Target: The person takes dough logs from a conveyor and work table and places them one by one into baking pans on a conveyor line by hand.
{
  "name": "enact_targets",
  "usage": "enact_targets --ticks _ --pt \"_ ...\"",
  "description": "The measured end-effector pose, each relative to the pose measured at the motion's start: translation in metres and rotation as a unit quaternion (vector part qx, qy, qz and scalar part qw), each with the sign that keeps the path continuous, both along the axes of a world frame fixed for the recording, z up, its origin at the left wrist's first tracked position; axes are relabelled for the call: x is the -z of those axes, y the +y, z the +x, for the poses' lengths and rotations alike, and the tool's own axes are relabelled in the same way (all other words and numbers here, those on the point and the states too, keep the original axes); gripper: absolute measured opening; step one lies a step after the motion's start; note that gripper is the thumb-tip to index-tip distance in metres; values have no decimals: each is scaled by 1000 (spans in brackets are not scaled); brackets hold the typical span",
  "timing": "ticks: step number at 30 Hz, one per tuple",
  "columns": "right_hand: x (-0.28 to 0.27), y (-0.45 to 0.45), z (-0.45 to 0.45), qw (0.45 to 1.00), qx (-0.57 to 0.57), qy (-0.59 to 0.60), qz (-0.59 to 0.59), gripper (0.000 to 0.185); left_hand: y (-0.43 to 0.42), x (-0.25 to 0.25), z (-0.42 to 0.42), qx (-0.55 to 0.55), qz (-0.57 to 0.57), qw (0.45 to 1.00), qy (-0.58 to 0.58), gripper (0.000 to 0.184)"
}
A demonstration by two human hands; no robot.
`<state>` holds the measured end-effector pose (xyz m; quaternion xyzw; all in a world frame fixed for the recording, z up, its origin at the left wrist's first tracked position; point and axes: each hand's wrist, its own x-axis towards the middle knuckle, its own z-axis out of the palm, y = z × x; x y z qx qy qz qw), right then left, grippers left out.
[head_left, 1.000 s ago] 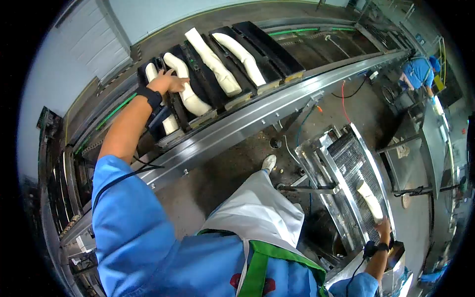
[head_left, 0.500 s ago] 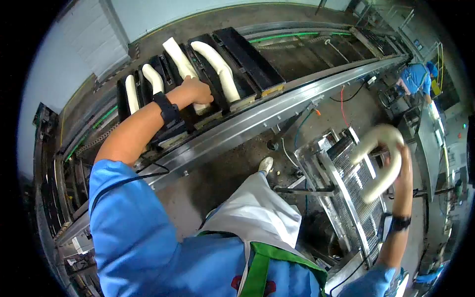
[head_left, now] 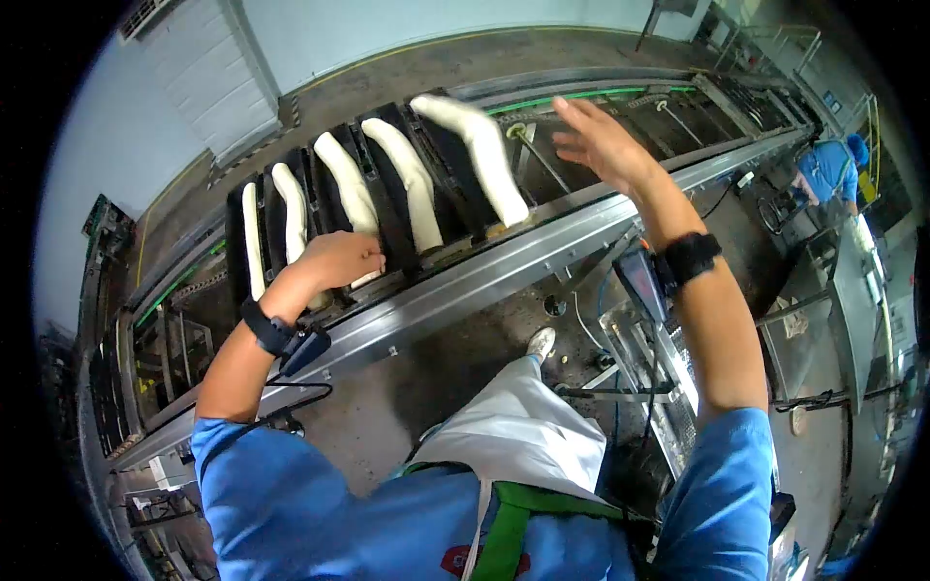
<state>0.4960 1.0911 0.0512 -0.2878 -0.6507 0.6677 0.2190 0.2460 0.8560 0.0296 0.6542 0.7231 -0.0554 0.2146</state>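
Observation:
My left hand (head_left: pixel 339 259) lies with curled fingers over the near end of a pale dough roll (head_left: pixel 346 182), third from the left in a row of long black pans. Part of that roll's end shows below my fingertips. To its right another dough roll (head_left: pixel 412 184) lies bent in its pan. The rightmost dough roll (head_left: pixel 480 145) is motion-blurred; its near end reaches the front of the black pan (head_left: pixel 441 165). Just right of it my right hand (head_left: pixel 610 150) is in the air, fingers apart, holding nothing. Two thinner dough rolls (head_left: pixel 291 208) lie at the left.
A steel conveyor rail (head_left: pixel 465 290) runs along the front of the pans. Metal rods cross the conveyor frame (head_left: pixel 678 121) to the right. A perforated metal rack (head_left: pixel 649 368) stands below my right forearm. A co-worker in blue (head_left: pixel 828 169) is at the far right.
My right hand has swung from the rack up to the conveyor and let go of the bent dough roll, now at the rightmost pan. My left hand has shifted down and left.

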Motion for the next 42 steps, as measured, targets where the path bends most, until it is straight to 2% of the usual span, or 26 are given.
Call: enact_targets --ticks 2,3,4,7,10,14,16,17,18,19,20,22,24,26,29,30,32,33,34,35,36,38,39,40,41,42 --pt "12 3 25 1000 -14 -25 8 75 3 -20 25 -77 0 992 96 30" --pt "18 4 43 998 -26 -48 15 72 6 -24 34 -78 22 990 118 26" --pt "23 5 62 997 -18 -70 31 68 9 -23 41 -75 19 990 116 26" --pt "48 10 132 991 1 -132 13 61 23 -19 67 46 110 987 107 23" --pt "69 2 205 974 36 -217 -47 53 44 -11 110 92 137 986 22 24" --pt "99 -32 309 964 71 -253 -50 41 64 -1 139 110 189 976 -17 24" --pt "106 -57 364 954 126 -253 -97 39 73 -2 144 39 129 991 5 23" --pt "111 -70 390 947 162 -250 -124 38 75 0 137 45 196 979 29 23" --pt "121 -81 414 933 209 -243 -162 36 79 -5 129 -12 198 979 42 25" --pt "120 -89 434 930 221 -239 -171 34 86 -12 117 -72 171 972 145 22" --pt "114 -101 446 926 234 -237 -180 33 90 -24 101 -130 152 961 189 26" --pt "113 -113 471 917 268 -226 -189 29 97 -26 45 -113 53 958 257 24" --pt "109 -119 483 922 265 -217 -181 33 97 -17 -6 -52 -114 949 290 24" --pt "99 -116 483 916 266 -249 -166 31 87 -3 -36 1 -162 964 210 26" --pt "97 -107 477 918 292 -227 -144 30 59 13 -27 -41 -183 937 295 28" --pt "95 -99 474 924 268 -227 -149 29 53 12 -33 -43 -188 935 299 28" --pt "75 -93 455 927 254 -250 -119 29 44 11 -40 -112 -219 897 367 30" --pt "74 -90 456 929 240 -264 -103 28 40 0 -33 -145 -236 896 348 34" --pt "78 -83 461 929 240 -263 -105 28 36 0 -38 -122 -263 895 339 33" --pt "79 -86 464 930 236 -268 -85 28 20 5 -54 -101 -219 913 329 32" --pt "78 -92 467 929 240 -275 -66 28 5 31 -108 61 -244 916 312 28" --pt "77 -103 463 917 276 -282 -55 28 -41 69 -167 -31 -44 977 207 30" --pt "80 -103 471 907 268 -320 -60 29 -43 44 -137 -45 35 996 74 30" --pt "82 -102 473 900 243 -362 19 28 -42 18 -104 -41 101 992 -62 30" --pt "84 -109 473 894 242 -377 -13 30 -50 27 -122 -165 69 974 -140 24" --pt "93 -104 474 875 205 -431 79 30 -59 36 -140 -303 60 924 -224 19"
